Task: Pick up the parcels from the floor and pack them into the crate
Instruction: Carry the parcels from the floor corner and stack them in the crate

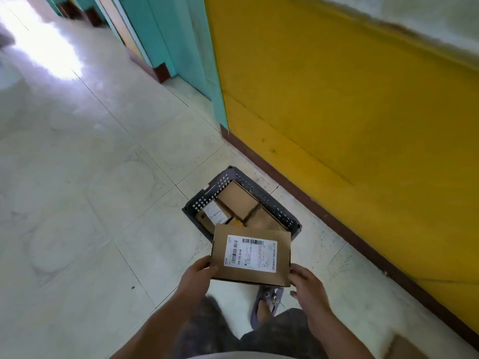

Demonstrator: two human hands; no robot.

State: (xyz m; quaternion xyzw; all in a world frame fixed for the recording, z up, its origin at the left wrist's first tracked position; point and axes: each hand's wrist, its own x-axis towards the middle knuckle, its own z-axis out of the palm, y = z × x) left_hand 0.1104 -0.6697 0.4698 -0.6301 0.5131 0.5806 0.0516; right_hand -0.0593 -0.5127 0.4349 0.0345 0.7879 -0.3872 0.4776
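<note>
I hold a flat brown cardboard parcel [250, 255] with a white shipping label on top, in the air just in front of the crate. My left hand [198, 277] grips its near left corner and my right hand [307, 283] grips its near right corner. The grey perforated plastic crate [223, 186] stands on the floor near the yellow wall. Inside it lie several brown cardboard parcels [237, 200], one with a white label [215, 213]. The held parcel hides the crate's near edge.
A yellow wall [350, 99] with a dark skirting board runs along the right. Teal door frames [166, 42] stand further back. Pale floor tiles [90, 177] spread to the left. My slippered foot [267, 301] is under the parcel. A brown box corner [404, 348] shows bottom right.
</note>
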